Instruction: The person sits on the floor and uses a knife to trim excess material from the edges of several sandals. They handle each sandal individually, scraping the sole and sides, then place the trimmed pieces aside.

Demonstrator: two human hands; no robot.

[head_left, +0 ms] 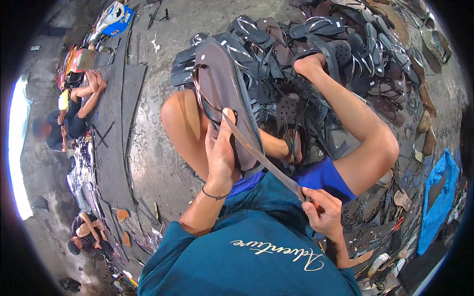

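Observation:
My left hand [222, 153] grips the heel half of a flip-flop [224, 79], which has a brown footbed, dark sole edge and thin dark thong strap. Its toe end points up and away from me. A long, thin grey-brown strip [266, 164] slants down from my left thumb to my right hand [323, 212]. My right thumb and fingers pinch its lower end. I cannot tell whether the strip is rubber or a blade. In front of my bare legs lies a big heap of dark flip-flops [318, 27], with a black perforated clog [289, 113] near my foot.
Flat dark sheets [116, 133] lie on the floor to the left. Beyond them one person [74, 118] sits, with another person [89, 234] lower down. A blue-and-white box [116, 19] stands far left. Right, a blue sheet [437, 197], red-handled scissors [399, 224] and scattered scraps lie.

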